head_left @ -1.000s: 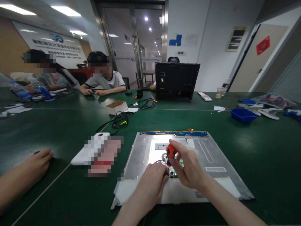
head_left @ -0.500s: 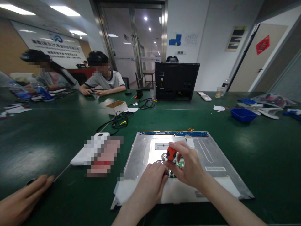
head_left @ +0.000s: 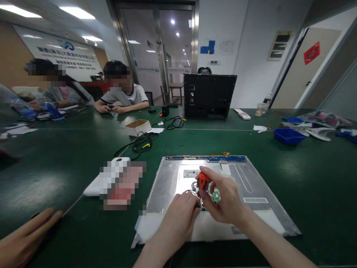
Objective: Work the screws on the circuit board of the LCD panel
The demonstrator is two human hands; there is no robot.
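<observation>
My right hand [head_left: 227, 195] grips the orange and black handle of a stubby screwdriver [head_left: 203, 181] between thumb and fingers, held roughly upright. Under it lies a small green circuit board [head_left: 215, 194], partly covered by my hands. Close by, my left hand [head_left: 182, 208] rests with its fingers curled together at the board's left side. Whatever those fingertips pinch is hidden. Both hands are over the metal back of a flat display panel [head_left: 251, 182], which has a blue circuit strip [head_left: 227, 159] along its far edge.
Another person's hand [head_left: 30, 230] lies at lower left, near a white power bank [head_left: 93, 186]. Beyond are black cables [head_left: 143, 141], an open small box [head_left: 138, 127], a black monitor housing [head_left: 209, 96] and a blue tray [head_left: 289, 136]. Two people sit at far left.
My right hand's fingers have shifted around the screwdriver handle, which has turned and tilted slightly. My left hand stays in place. A dark blurred shape has appeared at the left edge.
</observation>
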